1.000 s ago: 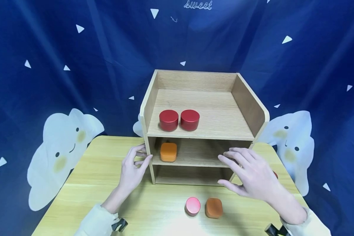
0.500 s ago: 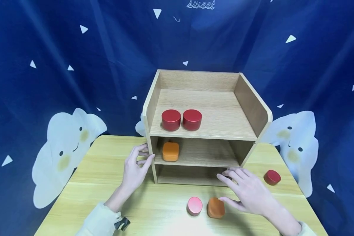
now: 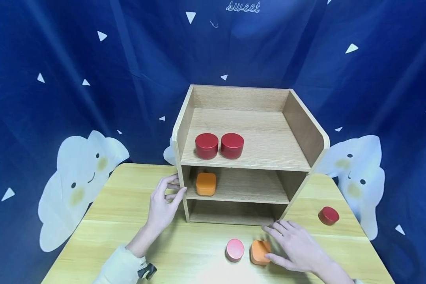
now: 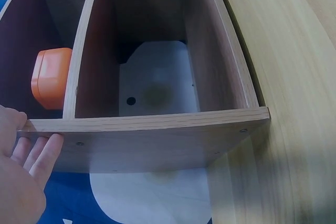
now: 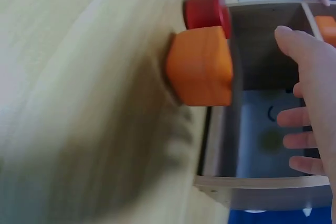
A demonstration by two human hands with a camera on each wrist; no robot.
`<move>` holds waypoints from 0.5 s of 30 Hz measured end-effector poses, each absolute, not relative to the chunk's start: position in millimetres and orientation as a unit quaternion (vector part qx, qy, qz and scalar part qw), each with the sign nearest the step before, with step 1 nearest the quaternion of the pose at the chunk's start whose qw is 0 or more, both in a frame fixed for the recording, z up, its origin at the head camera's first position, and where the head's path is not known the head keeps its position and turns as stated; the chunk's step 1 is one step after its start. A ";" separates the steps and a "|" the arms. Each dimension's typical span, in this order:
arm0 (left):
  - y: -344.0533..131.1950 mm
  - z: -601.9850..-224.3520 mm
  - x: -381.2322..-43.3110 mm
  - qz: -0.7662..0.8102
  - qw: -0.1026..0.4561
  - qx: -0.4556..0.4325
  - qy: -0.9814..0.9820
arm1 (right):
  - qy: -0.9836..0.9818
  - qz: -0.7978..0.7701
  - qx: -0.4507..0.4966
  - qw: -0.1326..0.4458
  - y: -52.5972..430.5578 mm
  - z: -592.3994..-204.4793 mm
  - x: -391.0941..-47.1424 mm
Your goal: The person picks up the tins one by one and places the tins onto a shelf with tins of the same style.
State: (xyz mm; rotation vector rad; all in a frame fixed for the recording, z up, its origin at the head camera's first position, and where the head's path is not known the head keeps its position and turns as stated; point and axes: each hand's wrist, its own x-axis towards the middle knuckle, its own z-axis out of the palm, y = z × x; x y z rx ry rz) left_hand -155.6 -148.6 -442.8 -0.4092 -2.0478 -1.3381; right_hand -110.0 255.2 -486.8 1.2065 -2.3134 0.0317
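Note:
A wooden shelf unit (image 3: 259, 134) with three levels stands on the table. My left hand (image 3: 162, 207) pinches the front edge of its left side panel, thumb at the front and fingers along the outside. My right hand (image 3: 296, 246), fingers spread and apart, hovers just right of a rounded square orange box (image 3: 260, 252); the thumb overlaps its edge in the head view. In the right wrist view, a gap shows between the hand and this orange box (image 5: 202, 66). Left of it stands a round red tin (image 3: 235, 250), its top pinkish from glare.
Two red tins (image 3: 207, 146) sit side by side on the top level. Another orange box (image 3: 206, 184) is at the left of the middle level. Farther right on the table (image 3: 103, 221) lies a red tin (image 3: 328, 215). A blue curtain (image 3: 145, 59) hangs behind.
My right hand has come down from in front of the shelf toward the orange box on the table. The left hand keeps its grip on the side panel.

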 end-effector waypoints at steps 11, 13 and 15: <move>-148.3 -443.3 -155.6 -0.511 0.325 -0.157 -0.780 | -0.869 -0.006 0.435 0.235 253.7 -517.3 -105.5; -148.6 -443.3 -155.7 -0.511 0.324 -0.156 -0.781 | -0.871 -0.004 0.433 0.233 253.7 -519.8 -105.4; -148.8 -443.0 -155.9 -0.510 0.323 -0.155 -0.782 | -0.871 0.000 0.433 0.231 253.8 -522.2 -105.8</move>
